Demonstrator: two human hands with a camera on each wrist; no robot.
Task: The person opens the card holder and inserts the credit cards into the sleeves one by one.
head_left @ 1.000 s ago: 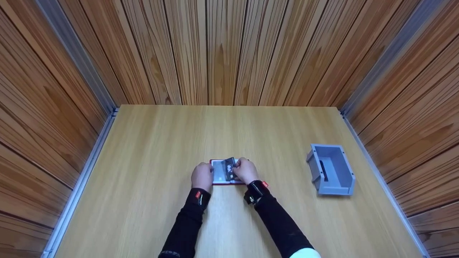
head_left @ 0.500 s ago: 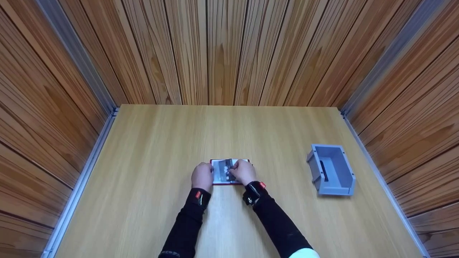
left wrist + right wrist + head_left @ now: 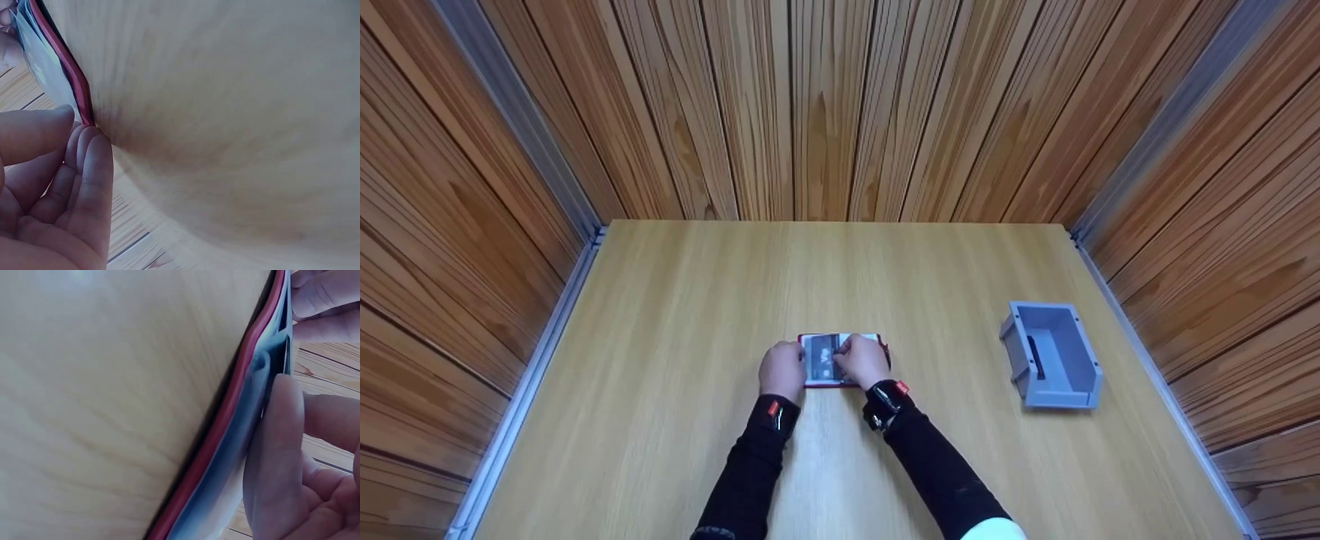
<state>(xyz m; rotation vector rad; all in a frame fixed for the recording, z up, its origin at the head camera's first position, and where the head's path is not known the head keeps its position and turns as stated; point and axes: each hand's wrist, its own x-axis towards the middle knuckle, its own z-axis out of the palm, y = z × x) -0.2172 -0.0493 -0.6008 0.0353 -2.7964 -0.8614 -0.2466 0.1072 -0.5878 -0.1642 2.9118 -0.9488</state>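
Note:
A small red-covered card holder (image 3: pixel 831 385) with clear plastic sleeves lies open on the table in the head view. My left hand (image 3: pixel 782 370) holds its left edge. In the left wrist view, the thumb lies on the sleeve side and the fingers meet the red cover (image 3: pixel 76 79). A dark card (image 3: pixel 823 360) with pale marks is largely within the left sleeve. Its right edge is pinched by my right hand (image 3: pixel 864 361), which covers part of the right page. The right wrist view shows the right thumb (image 3: pixel 284 422) close against the sleeves.
A grey-blue plastic bin (image 3: pixel 1054 356) stands on the right of the wooden table (image 3: pixel 675 300), with a dark slot or strip on its inner left side. Wood-panelled walls (image 3: pixel 825 112) enclose the table at the back and both sides.
My right hand has moved left with the dark card, which has gone from tilted to straight and deeper into the left sleeve. My left hand has kept its place.

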